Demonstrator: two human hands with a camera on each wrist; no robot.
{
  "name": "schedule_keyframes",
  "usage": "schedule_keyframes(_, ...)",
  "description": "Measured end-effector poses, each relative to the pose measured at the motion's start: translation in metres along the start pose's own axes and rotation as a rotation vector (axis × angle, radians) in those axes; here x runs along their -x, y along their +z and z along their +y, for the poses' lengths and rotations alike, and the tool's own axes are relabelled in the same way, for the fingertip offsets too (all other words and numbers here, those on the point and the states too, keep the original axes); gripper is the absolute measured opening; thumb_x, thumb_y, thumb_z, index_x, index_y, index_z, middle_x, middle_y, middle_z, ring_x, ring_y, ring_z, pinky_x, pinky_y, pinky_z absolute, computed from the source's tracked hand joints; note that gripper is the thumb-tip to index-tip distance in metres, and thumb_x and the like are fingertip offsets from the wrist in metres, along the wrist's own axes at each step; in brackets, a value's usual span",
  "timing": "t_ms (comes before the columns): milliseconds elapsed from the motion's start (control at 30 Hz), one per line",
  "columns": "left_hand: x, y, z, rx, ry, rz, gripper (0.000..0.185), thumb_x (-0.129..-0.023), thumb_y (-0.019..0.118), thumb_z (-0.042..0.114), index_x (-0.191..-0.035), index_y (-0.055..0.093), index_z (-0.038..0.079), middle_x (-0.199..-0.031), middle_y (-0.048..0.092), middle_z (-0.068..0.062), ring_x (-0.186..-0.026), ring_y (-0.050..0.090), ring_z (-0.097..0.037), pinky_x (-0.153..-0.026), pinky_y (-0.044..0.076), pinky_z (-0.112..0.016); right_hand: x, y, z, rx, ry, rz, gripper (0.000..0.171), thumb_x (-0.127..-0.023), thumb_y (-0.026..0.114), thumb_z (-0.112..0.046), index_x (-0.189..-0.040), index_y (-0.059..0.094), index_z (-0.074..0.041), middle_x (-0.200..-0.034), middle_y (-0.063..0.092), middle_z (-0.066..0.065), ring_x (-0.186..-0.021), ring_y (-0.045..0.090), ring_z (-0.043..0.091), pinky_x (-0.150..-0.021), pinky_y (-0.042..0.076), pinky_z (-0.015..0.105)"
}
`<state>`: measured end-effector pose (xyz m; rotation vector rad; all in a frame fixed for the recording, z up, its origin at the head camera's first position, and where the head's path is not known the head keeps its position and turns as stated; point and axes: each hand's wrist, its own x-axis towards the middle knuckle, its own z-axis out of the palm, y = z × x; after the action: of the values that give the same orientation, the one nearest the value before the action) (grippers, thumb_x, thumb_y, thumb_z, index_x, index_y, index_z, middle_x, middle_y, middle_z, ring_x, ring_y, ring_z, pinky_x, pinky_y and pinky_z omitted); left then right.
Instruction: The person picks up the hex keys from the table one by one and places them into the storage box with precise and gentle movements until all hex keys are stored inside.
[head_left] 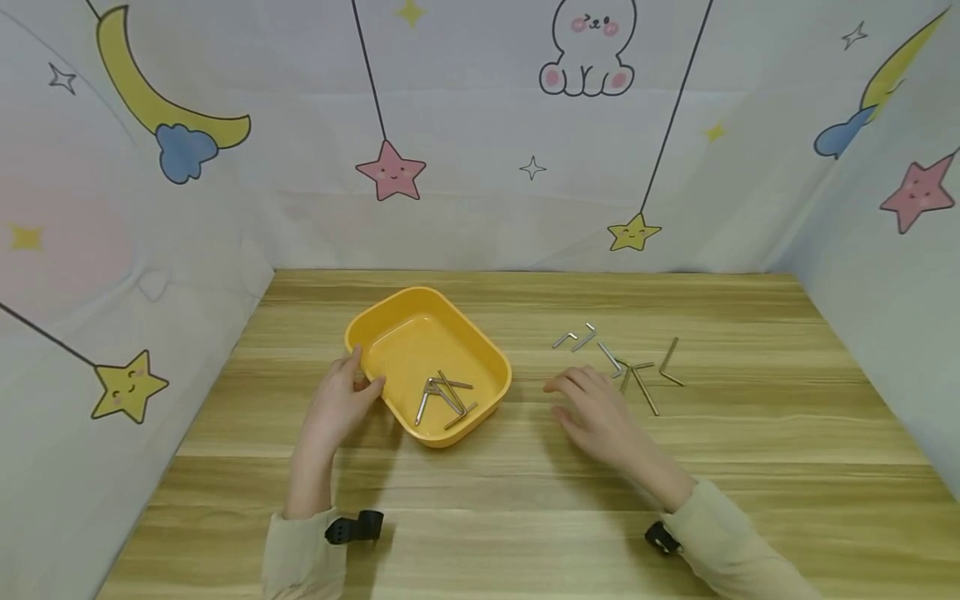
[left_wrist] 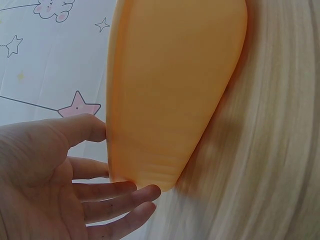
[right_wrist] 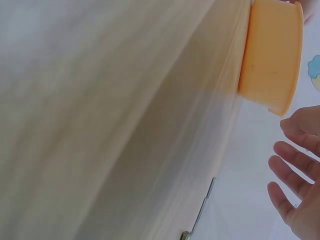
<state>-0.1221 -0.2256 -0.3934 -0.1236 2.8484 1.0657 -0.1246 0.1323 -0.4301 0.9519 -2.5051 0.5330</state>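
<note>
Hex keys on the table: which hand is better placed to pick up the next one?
Right. The right hand hovers open beside the loose hex keys, fingertips nearly at them. The left hand rests against the yellow tray rim, with the tray between it and the keys.

Bare table right of keys; tray blocks left.

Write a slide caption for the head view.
Left hand touches yellow plastic tray; right hand open near loose steel hex keys.
</note>
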Motion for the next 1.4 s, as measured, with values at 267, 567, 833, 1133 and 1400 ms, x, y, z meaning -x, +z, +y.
schedule_keyframes(267,0.000,0.000,-0.001,0.006,-0.004,-0.005,0.072,-0.097,0.052,0.030,-0.152,0.018,-0.002,-0.149,0.032,-0.028,-0.119,0.054,-0.041,-0.100,0.044,-0.054,0.013,-0.007,0.016,0.033,0.007,0.018,0.035,-0.071,0.076,-0.002,-0.103,0.065,-0.008,-0.101,0.066,0.003,-0.097,0.058,0.023,-0.083,0.045,0.040)
schedule_keyframes(567,0.000,0.000,-0.002,0.003,-0.012,-0.006,0.072,-0.097,0.051,0.031,-0.152,0.017,-0.001,-0.150,0.032,-0.027,-0.120,0.054,-0.040,-0.100,0.044,-0.054,0.028,-0.015,0.035,0.063,0.069,0.012,0.032,-0.071,0.078,-0.002,-0.101,0.066,-0.007,-0.097,0.066,0.004,-0.096,0.061,0.026,-0.077,0.046,0.041)
schedule_keyframes(833,0.000,0.000,-0.003,-0.007,-0.010,0.005,0.071,-0.098,0.051,0.031,-0.152,0.018,-0.001,-0.150,0.032,-0.027,-0.119,0.054,-0.040,-0.100,0.044,-0.054,0.039,-0.022,0.052,0.098,0.074,0.005,0.032,-0.068,0.078,0.001,-0.097,0.066,-0.003,-0.096,0.068,0.009,-0.091,0.063,0.029,-0.079,0.050,0.044)
schedule_keyframes(1133,-0.001,0.000,-0.002,-0.009,-0.010,0.002,0.072,-0.097,0.051,0.031,-0.152,0.017,-0.001,-0.151,0.031,-0.027,-0.119,0.055,-0.039,-0.099,0.045,-0.053,0.049,-0.030,0.068,0.056,0.178,-0.032,0.031,-0.070,0.073,0.004,-0.100,0.067,-0.002,-0.097,0.068,0.011,-0.091,0.063,0.031,-0.076,0.051,0.047)
schedule_keyframes(1400,0.001,0.000,0.000,-0.003,-0.009,0.000,0.072,-0.098,0.052,0.030,-0.152,0.017,-0.001,-0.150,0.032,-0.027,-0.118,0.055,-0.039,-0.099,0.045,-0.053,0.054,-0.035,0.081,0.069,0.242,-0.083,0.029,-0.074,0.074,0.001,-0.102,0.067,0.000,-0.096,0.068,0.013,-0.086,0.063,0.030,-0.072,0.052,0.045)
